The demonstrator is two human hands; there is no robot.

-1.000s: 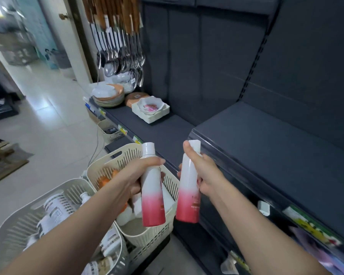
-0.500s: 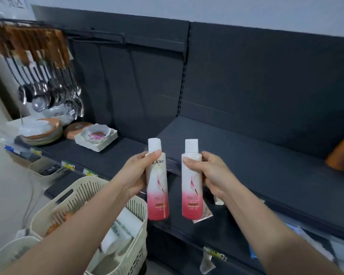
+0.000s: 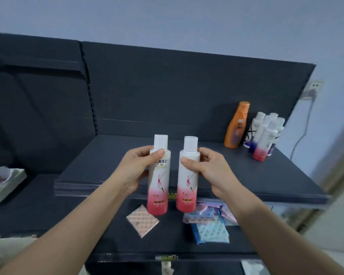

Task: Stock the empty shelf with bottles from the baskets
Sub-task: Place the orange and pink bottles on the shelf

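**Two bottles carried clear of the baskets and presented to the shelf**

Compared with a second earlier, the baskets are out of the head view and the upper shelf (image 3: 216,173) fills the frame. The two bottles are raised from basket height to the level of the shelf's front edge and now stand upright, labels facing the camera. Judgement: the pick step is complete and the placing step is about to begin.

Hands: the left hand (image 3: 136,168) is clamped on the left pink-and-white bottle (image 3: 158,175), thumb across its shoulder. The right hand (image 3: 208,169) is clamped on the right pink-and-white bottle (image 3: 187,175) in the same manner. The two bottles are just beside each other, not touching, and both are held in the air in front of the shelf edge, above the lower shelf (image 3: 99,229).

Edges and open room:
- The shelf is bare across its left and middle portions.
- At its right rear stand an orange bottle (image 3: 236,126) and, just beside it, a cluster of white-capped bottles (image 3: 265,133).
- The bottle bases hang below the shelf lip; judgement: they need lifting over that edge before going in.
- Flat quilted packets (image 3: 142,220) lie on the lower shelf under the bottles.
- A white tray (image 3: 16,180) sits at the far left, well apart.
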